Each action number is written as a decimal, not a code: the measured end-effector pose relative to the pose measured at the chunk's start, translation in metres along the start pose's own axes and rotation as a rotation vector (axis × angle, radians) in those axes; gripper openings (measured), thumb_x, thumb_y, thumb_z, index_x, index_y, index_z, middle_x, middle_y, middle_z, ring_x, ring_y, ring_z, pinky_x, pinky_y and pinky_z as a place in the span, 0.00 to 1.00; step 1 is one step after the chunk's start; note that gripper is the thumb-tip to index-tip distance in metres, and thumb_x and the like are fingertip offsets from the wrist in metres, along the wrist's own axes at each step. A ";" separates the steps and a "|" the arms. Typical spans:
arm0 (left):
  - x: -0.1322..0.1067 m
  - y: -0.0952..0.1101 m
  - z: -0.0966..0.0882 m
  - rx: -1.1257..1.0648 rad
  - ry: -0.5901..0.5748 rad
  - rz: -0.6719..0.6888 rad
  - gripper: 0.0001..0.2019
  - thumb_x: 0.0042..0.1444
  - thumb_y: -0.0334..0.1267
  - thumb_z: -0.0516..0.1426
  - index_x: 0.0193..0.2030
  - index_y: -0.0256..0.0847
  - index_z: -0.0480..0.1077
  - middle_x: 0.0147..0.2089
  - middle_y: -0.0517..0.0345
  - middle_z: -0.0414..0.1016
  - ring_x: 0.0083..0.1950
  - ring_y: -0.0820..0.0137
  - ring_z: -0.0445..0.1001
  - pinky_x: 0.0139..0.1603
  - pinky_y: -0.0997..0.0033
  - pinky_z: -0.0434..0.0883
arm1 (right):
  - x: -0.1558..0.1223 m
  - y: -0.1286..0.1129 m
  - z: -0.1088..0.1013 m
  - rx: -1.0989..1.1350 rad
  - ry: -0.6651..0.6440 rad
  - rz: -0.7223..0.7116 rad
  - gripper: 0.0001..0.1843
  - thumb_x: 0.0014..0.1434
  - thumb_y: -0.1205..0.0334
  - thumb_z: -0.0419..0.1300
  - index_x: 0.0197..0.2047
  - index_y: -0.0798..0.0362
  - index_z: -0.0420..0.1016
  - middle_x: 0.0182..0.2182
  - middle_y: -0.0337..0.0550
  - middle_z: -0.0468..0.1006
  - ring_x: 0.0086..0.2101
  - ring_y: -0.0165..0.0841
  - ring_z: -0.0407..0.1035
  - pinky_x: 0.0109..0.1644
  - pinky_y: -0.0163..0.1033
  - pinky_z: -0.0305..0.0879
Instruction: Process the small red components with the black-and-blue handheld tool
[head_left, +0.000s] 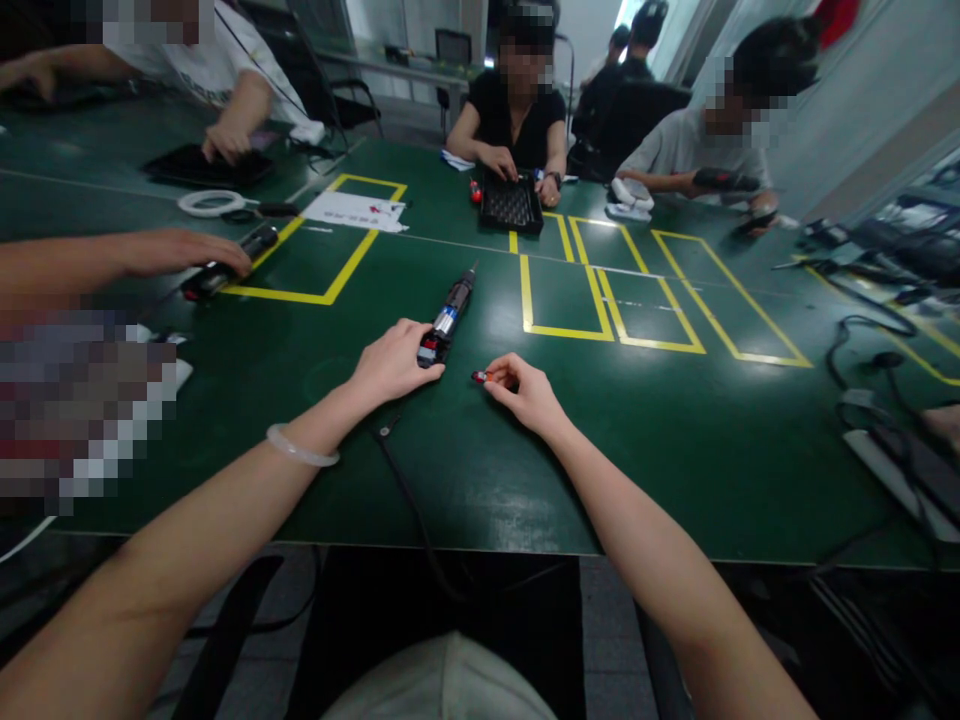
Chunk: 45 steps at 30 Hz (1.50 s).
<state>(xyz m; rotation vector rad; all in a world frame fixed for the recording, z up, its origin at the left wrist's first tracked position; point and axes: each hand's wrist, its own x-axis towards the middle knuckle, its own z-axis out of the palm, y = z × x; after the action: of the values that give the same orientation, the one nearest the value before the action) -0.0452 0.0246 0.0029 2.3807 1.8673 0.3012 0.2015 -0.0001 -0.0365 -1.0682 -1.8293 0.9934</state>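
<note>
A slim electric screwdriver [448,312], its inner parts showing, lies on the green table with its bit pointing away from me. Around its near end, the fingers and thumb of my left hand [394,365] are closed. Just to the right, my right hand [523,392] pinches a small red and silver part [479,377] between thumb and fingertips, apart from the screwdriver. What exactly the small part is, I cannot make out. A black cord [401,480] with an end near my left wrist runs over the table's front edge.
Yellow tape outlines [570,333] mark the green table [637,470]. At left, another person's hand rests on a black tool [232,262]. A person across handles a black tray [511,205]. White paper [356,210] lies at the back left; cables [862,330] tangle at right.
</note>
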 end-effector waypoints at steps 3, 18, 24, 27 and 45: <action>-0.010 0.024 0.003 -0.019 -0.004 0.083 0.32 0.57 0.50 0.59 0.66 0.37 0.64 0.63 0.44 0.68 0.60 0.53 0.72 0.54 0.57 0.74 | 0.000 -0.002 -0.001 -0.041 0.020 -0.007 0.08 0.58 0.59 0.62 0.40 0.51 0.69 0.30 0.37 0.77 0.30 0.30 0.70 0.38 0.36 0.67; -0.025 0.045 0.014 -0.088 0.015 0.233 0.30 0.60 0.47 0.57 0.66 0.38 0.61 0.66 0.44 0.65 0.60 0.53 0.71 0.55 0.56 0.74 | 0.005 0.002 0.004 -0.227 -0.025 -0.005 0.08 0.57 0.65 0.64 0.38 0.51 0.69 0.27 0.34 0.75 0.27 0.28 0.68 0.36 0.35 0.64; -0.024 0.048 0.014 -0.069 0.024 0.218 0.28 0.61 0.50 0.59 0.64 0.38 0.63 0.63 0.45 0.66 0.59 0.55 0.72 0.52 0.58 0.75 | 0.002 0.001 0.002 -0.187 -0.010 -0.056 0.05 0.59 0.65 0.62 0.40 0.52 0.73 0.32 0.39 0.80 0.32 0.31 0.74 0.42 0.37 0.69; -0.024 0.050 0.014 -0.046 0.031 0.199 0.28 0.62 0.52 0.58 0.63 0.38 0.64 0.62 0.45 0.67 0.57 0.55 0.73 0.50 0.59 0.75 | 0.001 0.002 0.001 -0.226 0.019 -0.087 0.04 0.60 0.66 0.60 0.39 0.53 0.76 0.35 0.43 0.82 0.36 0.33 0.76 0.45 0.39 0.70; -0.019 0.028 0.002 0.175 0.025 0.146 0.30 0.65 0.51 0.56 0.69 0.40 0.60 0.63 0.39 0.65 0.56 0.49 0.71 0.54 0.54 0.70 | 0.001 0.000 -0.007 -0.260 -0.004 -0.084 0.07 0.63 0.66 0.59 0.42 0.52 0.78 0.37 0.42 0.81 0.37 0.32 0.74 0.47 0.38 0.68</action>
<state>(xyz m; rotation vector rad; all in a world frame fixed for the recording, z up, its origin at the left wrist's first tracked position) -0.0220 -0.0006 0.0048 2.6469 1.8024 0.1867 0.2071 0.0019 -0.0338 -1.1314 -2.0284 0.7225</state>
